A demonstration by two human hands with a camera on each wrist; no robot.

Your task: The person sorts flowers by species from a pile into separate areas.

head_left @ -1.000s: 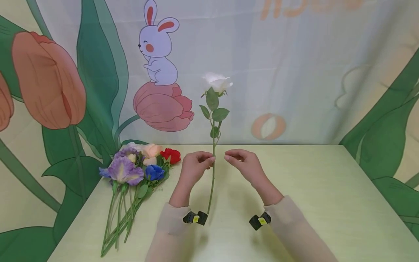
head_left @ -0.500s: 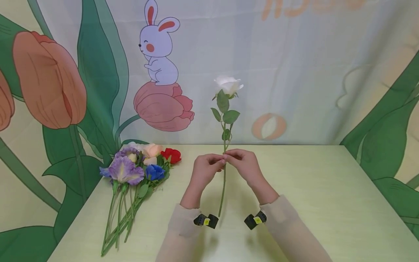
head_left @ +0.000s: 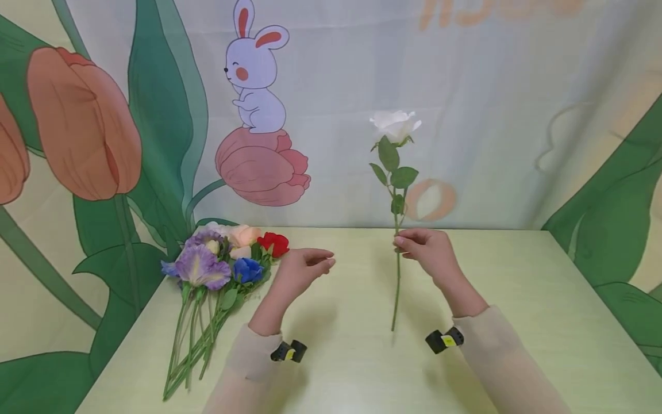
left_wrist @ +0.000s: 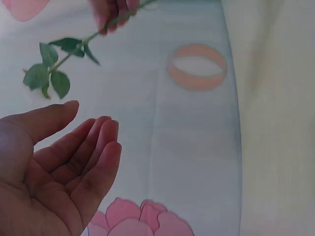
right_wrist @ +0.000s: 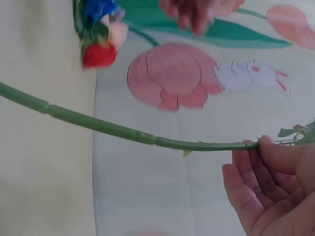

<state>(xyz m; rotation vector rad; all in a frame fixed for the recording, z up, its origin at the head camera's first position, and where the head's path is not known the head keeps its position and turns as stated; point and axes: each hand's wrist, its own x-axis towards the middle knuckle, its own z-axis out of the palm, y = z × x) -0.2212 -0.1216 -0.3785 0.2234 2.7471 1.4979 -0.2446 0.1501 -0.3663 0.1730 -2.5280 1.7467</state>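
Note:
A white rose [head_left: 395, 126] with green leaves stands upright in the head view, over the right half of the table. My right hand [head_left: 426, 253] pinches its stem [right_wrist: 108, 127] between thumb and fingers, just below the leaves. The lower stem hangs down past the hand. My left hand [head_left: 302, 273] is held over the table to the left, away from the rose. In the left wrist view that hand [left_wrist: 69, 167] has its thumb and fingers apart, loosely bent, with nothing between them.
At the left of the table [head_left: 517, 345] lies a bunch of flowers: purple irises [head_left: 201, 267], a red rose [head_left: 274, 244], a blue flower [head_left: 248, 269] and peach blooms [head_left: 243, 234], with long stems [head_left: 196, 351] toward the front. A printed curtain [head_left: 336, 75] hangs behind the table.
The rose passed from my left hand to my right. Both hands met at the stem, then the left let go and moved left, while the right carried the rose to the right.

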